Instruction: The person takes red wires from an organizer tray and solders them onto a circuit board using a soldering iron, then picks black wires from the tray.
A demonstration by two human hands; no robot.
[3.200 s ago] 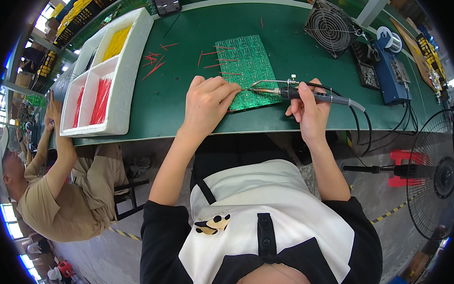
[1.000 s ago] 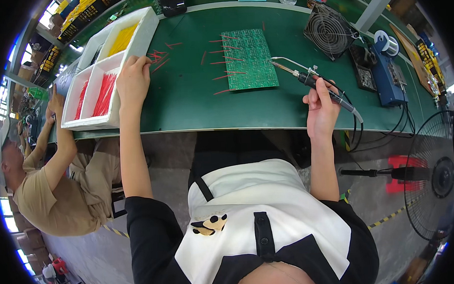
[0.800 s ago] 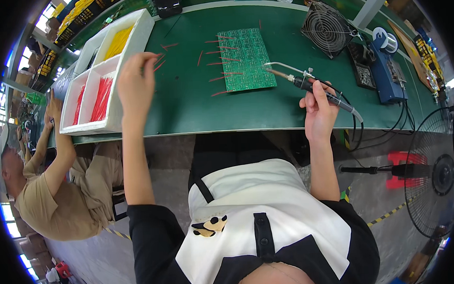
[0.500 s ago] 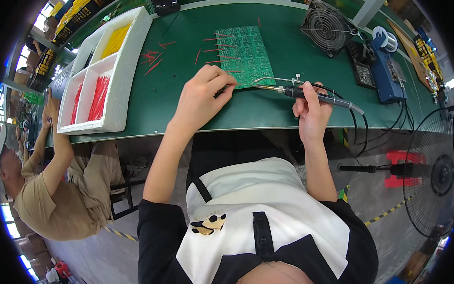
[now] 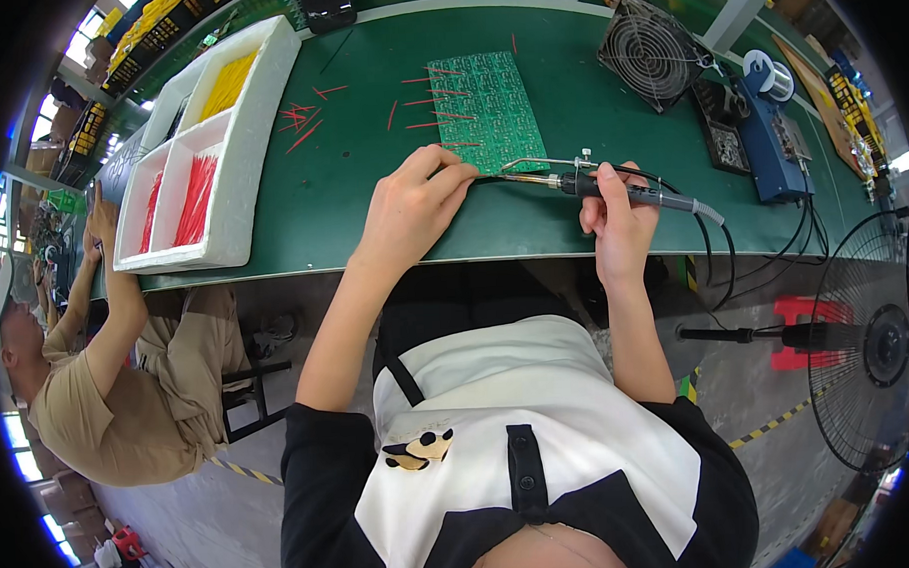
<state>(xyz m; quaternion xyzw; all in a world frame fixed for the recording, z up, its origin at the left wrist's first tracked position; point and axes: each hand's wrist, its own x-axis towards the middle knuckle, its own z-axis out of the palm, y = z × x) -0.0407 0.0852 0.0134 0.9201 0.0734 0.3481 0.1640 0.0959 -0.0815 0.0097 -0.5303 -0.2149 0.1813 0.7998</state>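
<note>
While the green circuit board lies on the table in front of the person, several red wires stick out past its left edge. The left hand is at the board's near left corner, thumb and forefinger drawn narrowly together; I cannot tell whether a wire sits between them. The right hand holds a soldering iron with its fingers wrapped around the handle, and the tip points left along the board's near edge, just beside the left fingertips. A thin bent metal tube runs above the tip.

Left of the board, loose red wires lie scattered near a white foam box, whose compartments hold red and yellow wires. On the right stand a small black fan, a blue box and a spool. Farther left sits a co-worker in a tan shirt.
</note>
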